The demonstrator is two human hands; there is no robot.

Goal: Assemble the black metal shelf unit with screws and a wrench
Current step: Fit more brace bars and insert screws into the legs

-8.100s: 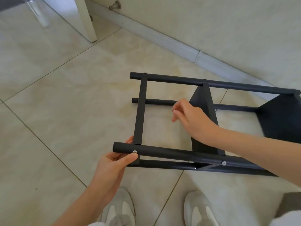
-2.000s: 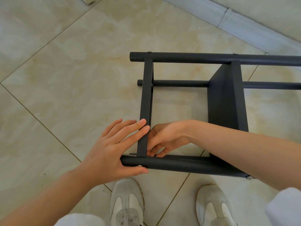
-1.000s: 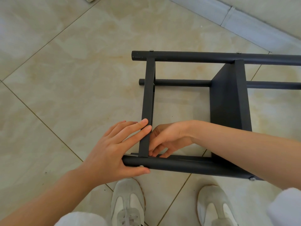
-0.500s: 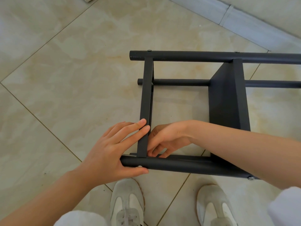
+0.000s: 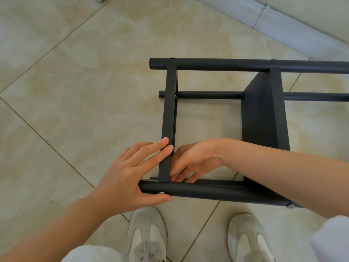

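Observation:
The black metal shelf unit (image 5: 217,191) lies on its side on the tiled floor. Its flat crossbar (image 5: 169,114) runs from the far tube (image 5: 226,64) to the near tube. My left hand (image 5: 128,176) rests straight fingers on the crossbar's near end, with the thumb pressing on a silver screw head (image 5: 161,192) in the near tube. My right hand (image 5: 192,159) reaches inside the frame, and its curled fingertips touch the inner corner of that joint. The crossbar hides whatever they hold. No wrench is in view.
A black shelf panel (image 5: 262,118) stands between the tubes at the right. Another screw (image 5: 290,205) sits further along the near tube. My two white shoes (image 5: 147,233) (image 5: 247,237) are just in front of the frame. A pale baseboard (image 5: 283,25) runs along the far right.
Eight seconds ago my right hand hovered mid-frame pinching a small silver part; it has since come down to the near joint. Over the last two seconds both hands have stayed put.

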